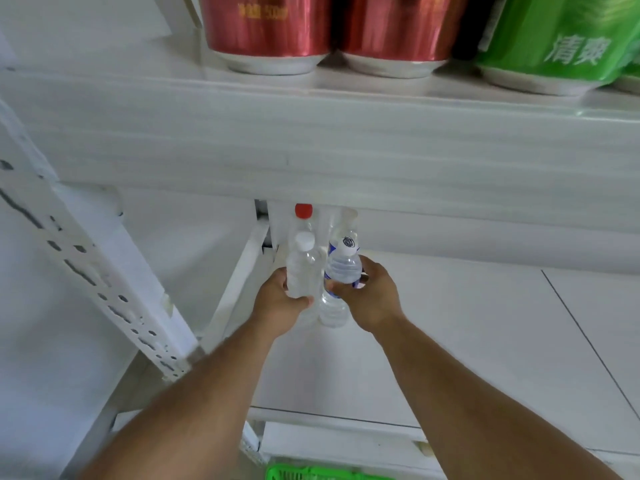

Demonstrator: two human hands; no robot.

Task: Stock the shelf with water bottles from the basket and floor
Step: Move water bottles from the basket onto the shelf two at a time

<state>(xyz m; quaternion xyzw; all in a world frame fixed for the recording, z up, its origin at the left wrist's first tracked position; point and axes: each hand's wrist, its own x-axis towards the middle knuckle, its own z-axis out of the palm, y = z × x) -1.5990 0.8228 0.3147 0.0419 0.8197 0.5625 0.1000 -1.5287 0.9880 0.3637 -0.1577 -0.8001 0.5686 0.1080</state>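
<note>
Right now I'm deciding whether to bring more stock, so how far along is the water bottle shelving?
Early, it seems. A red-capped bottle and another bottle already stand at the back of the lower shelf. In hand: the left hand grips a white-capped bottle, the right hand a blue-labelled bottle, both at the shelf's left end. Most of that shelf is bare. Only the green basket's rim shows, so what's left is unclear.

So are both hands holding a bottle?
Yes, the left hand grips a white-capped bottle and the right hand grips a blue-labelled bottle.
</note>
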